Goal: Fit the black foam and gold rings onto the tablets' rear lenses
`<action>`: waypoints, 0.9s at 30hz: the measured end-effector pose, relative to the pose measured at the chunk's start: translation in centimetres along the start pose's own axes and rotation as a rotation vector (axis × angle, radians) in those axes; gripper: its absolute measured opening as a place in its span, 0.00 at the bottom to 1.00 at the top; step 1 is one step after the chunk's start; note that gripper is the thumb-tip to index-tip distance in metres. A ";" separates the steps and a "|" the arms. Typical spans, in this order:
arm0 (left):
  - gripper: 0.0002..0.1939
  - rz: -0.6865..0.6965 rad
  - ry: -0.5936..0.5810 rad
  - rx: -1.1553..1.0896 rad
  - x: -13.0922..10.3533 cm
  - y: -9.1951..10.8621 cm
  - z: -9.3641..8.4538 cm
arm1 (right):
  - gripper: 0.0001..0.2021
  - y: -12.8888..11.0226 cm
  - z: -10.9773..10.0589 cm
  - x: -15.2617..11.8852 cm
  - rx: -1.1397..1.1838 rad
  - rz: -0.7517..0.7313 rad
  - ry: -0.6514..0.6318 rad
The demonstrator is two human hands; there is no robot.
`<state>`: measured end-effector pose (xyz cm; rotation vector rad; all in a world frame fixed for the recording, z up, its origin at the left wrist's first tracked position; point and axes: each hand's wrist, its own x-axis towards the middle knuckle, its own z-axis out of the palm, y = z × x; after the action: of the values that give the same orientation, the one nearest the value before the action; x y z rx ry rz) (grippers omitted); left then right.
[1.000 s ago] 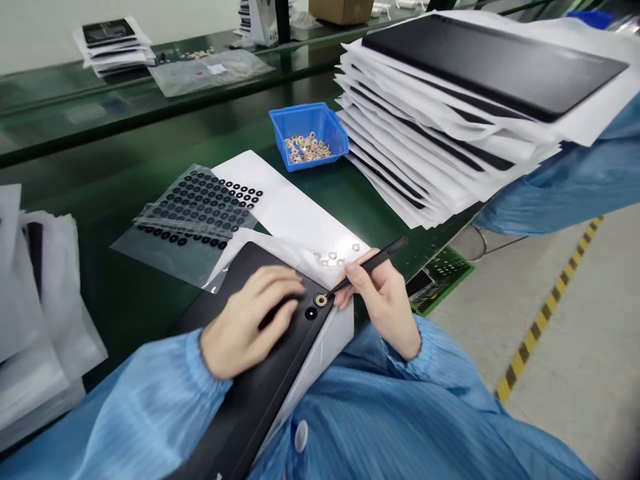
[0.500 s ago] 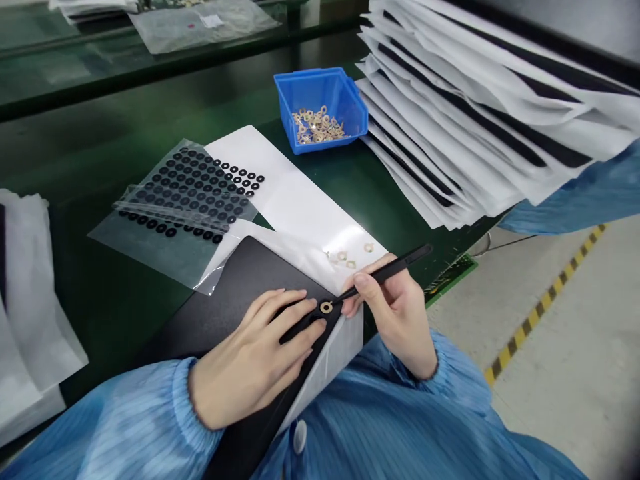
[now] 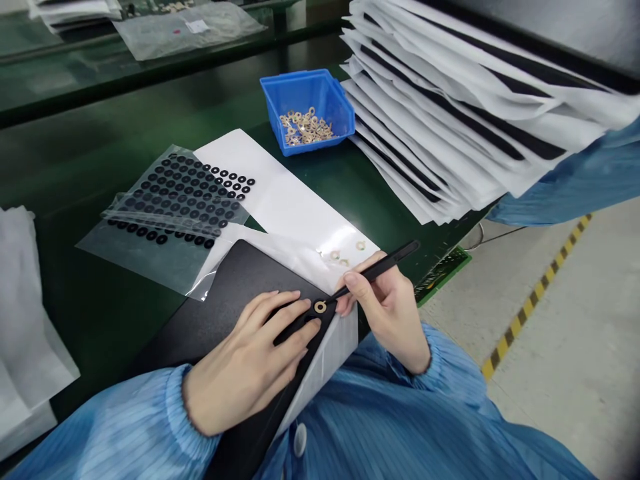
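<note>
My left hand (image 3: 250, 357) lies with fingers apart on a black panel (image 3: 235, 287), its fingertips beside a small brass ring (image 3: 321, 307) at the panel's corner. Black tweezers (image 3: 383, 265) are pinched in my right hand (image 3: 390, 310), and their tip touches or nearly touches the ring's edge. Several loose rings (image 3: 361, 245) rest on a white sheet (image 3: 290, 193) just beyond my right hand. On the left part of that sheet, black washers (image 3: 187, 187) sit in rows, partly under clear film (image 3: 135, 257).
A blue bin (image 3: 310, 93) of brass rings stands behind the white sheet. To its right rises a tall stack of wrapped black panels (image 3: 440, 120). White wrapping (image 3: 30, 320) lies at the far left, and a plastic bag (image 3: 190, 30) at the back. A blue sleeve (image 3: 565, 180) shows at the right.
The whole view has shifted slightly, with the scene now a little further left. Both hands, the tweezers and the ring keep nearly the same positions relative to the panel.
</note>
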<state>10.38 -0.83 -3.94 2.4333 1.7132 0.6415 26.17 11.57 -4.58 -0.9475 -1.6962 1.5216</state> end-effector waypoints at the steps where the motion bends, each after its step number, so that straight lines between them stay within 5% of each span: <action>1: 0.16 0.000 -0.001 0.002 0.0 0.0 0.0 | 0.14 0.0 0.0 0.0 -0.003 -0.006 0.002; 12: 0.15 -0.003 -0.013 0.021 0.4 0.2 -0.1 | 0.09 0.1 0.0 -0.1 -0.067 -0.105 0.016; 20: 0.18 -0.023 -0.045 0.104 0.7 0.3 -0.3 | 0.04 0.7 0.1 -0.8 -0.148 -0.392 0.044; 27: 0.18 -0.018 -0.047 0.168 1.4 0.6 -0.5 | 0.03 1.4 0.0 -0.9 -0.035 -0.401 0.026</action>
<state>11.06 0.13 -2.92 2.5160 1.8374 0.4519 26.75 10.83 -5.97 -0.5930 -1.7708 1.2122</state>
